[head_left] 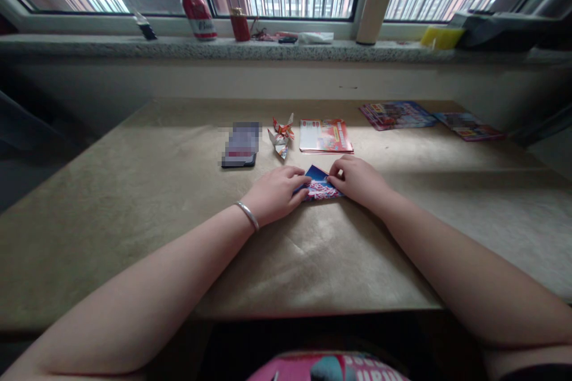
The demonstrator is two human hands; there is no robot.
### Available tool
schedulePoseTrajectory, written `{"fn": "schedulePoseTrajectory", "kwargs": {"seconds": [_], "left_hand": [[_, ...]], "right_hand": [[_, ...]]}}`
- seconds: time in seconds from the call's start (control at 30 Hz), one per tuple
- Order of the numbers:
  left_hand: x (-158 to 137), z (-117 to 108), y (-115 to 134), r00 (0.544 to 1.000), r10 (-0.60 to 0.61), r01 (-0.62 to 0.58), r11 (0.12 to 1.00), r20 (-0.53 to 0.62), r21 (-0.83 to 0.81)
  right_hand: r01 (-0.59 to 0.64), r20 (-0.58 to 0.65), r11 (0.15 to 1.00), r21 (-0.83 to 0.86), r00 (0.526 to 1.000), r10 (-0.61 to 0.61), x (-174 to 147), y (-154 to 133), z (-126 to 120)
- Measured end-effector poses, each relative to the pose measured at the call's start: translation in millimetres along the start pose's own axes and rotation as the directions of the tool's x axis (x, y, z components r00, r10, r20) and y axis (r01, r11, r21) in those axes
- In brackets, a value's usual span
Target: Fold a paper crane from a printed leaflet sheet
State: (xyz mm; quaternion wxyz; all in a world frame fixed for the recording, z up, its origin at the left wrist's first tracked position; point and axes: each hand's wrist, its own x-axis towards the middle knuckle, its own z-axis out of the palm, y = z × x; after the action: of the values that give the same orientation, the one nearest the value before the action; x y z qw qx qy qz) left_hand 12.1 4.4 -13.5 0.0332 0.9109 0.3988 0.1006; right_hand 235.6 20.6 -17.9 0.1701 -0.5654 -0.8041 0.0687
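One small, folded sheet of blue paper with pink-and-white lettering point(319, 190) lay on the tan, smooth-surfaced tabletop point(134, 190), between the two hands; directions were read from it, twelve o'clock toward the window. At nine o'clock, the left hand point(279, 193), with one silver bangle point(247, 215) at its wrist, was closed on the sheet's left end; at three o'clock, the right hand point(360, 181) pinched its right edge between thumb and fingers. Folding appeared partly done: a pointed peak faced twelve, yet the piece looked flat and unfinished, so further shaping seemed to remain. Creases could not be counted.

Counted around it were one dark, rectangular phone point(241, 161) at ten; orange-and-white folded-paper figures point(282, 137) at eleven, perhaps two, overlapping; one stack of red-and-white printed sheets point(326, 136) at twelve; and two piles of colourful printed cards, a larger fanned pile point(397, 115) between one and two and a smaller pile point(469, 125) at two.
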Motion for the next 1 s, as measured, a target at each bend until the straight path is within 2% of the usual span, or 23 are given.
{"fn": "schedulePoseTrajectory", "kwargs": {"seconds": [0.33,0.6,1.0], "left_hand": [[0.7,2.6,4.2,0.999,0.015,-0.012,0.995,-0.03,0.103],[0.5,2.6,5.9,1.0,0.001,0.002,0.993,-0.026,0.119],[0.0,1.0,9.1,1.0,-0.007,0.009,0.99,-0.011,0.141]], "right_hand": [[0.01,-0.003,0.993,-0.118,1.0,-0.01,-4.3,-11.0,-4.5],[-0.088,0.051,0.996,0.02,0.995,0.087,-4.6,-15.0,-6.1],[-0.168,0.103,0.969,0.181,0.983,0.152,-1.8,-8.6,0.8]]}}
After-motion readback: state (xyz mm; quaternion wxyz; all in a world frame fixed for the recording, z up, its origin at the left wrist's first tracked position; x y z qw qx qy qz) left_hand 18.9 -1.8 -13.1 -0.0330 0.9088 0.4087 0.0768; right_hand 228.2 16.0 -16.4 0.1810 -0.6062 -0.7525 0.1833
